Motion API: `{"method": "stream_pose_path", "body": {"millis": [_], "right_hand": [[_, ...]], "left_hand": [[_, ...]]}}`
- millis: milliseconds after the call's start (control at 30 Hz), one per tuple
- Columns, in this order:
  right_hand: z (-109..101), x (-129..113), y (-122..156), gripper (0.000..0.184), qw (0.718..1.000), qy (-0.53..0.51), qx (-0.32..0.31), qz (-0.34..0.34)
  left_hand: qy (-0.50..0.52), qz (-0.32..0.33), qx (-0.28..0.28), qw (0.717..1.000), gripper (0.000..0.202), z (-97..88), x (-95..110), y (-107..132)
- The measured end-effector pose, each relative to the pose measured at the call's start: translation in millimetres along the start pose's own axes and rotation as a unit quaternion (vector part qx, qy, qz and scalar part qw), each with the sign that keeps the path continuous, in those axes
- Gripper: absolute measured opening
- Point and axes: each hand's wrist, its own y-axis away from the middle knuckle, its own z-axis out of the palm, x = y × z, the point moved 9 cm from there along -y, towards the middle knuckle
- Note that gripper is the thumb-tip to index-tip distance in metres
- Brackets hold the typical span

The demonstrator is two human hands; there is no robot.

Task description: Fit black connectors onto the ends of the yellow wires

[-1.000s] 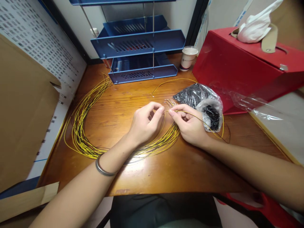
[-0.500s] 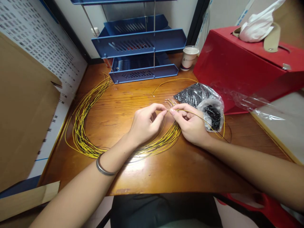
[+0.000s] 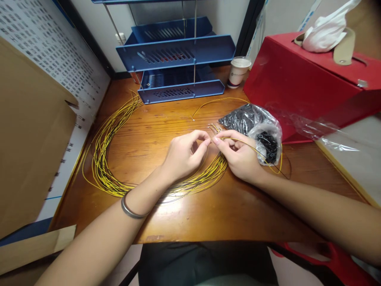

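My left hand [image 3: 183, 154] and my right hand [image 3: 238, 155] meet fingertip to fingertip over the middle of the wooden desk [image 3: 190, 214]. The right hand pinches the end of a thin yellow wire [image 3: 256, 149] that curves away to the right. The left hand's thumb and forefinger are pinched at that wire's tip, on something too small to make out. Beneath both hands lies a big loop of yellow wires [image 3: 102, 159]. A clear plastic bag of small black parts [image 3: 256, 127] sits just right of the right hand.
A blue stacked letter tray [image 3: 178, 63] stands at the back, a paper cup [image 3: 238, 71] beside it. A red box [image 3: 303, 79] with clear film fills the right side. Cardboard [image 3: 29, 143] leans along the left. One loose yellow wire [image 3: 217, 101] arcs behind the hands.
The fingertips of both hands have closed the small gap between them and now touch at the wire's end. The view has shifted slightly.
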Motion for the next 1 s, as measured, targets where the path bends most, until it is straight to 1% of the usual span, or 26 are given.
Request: {"method": "stream_pose_path", "body": {"millis": [167, 367, 600, 833, 1000], "right_hand": [[-0.1, -1.7, -1.3, 0.023, 1.000, 0.013, -0.001, -0.008], [0.5, -1.8, -2.7, 0.022, 1.000, 0.013, -0.001, -0.005], [1.6, 0.5, -1.7, 0.029, 1.000, 0.000, -0.005, 0.010], [1.3, 0.3, -1.0, 0.026, 1.000, 0.014, -0.007, -0.001], [1.1, -0.8, -1.3, 0.028, 1.000, 0.016, -0.003, -0.003]], "left_hand": [[-0.002, 0.006, 0.000, 1.000, 0.011, -0.5, 0.6, 0.8], [0.001, -0.009, 0.004, 1.000, 0.011, -2.1, -0.2, 0.6], [0.014, -0.018, 0.001, 1.000, 0.014, -0.5, -0.2, -0.3], [0.010, -0.021, -0.006, 1.000, 0.015, 0.5, -1.0, 0.3], [0.010, -0.026, -0.008, 1.000, 0.017, 0.8, -2.5, 0.0]]}}
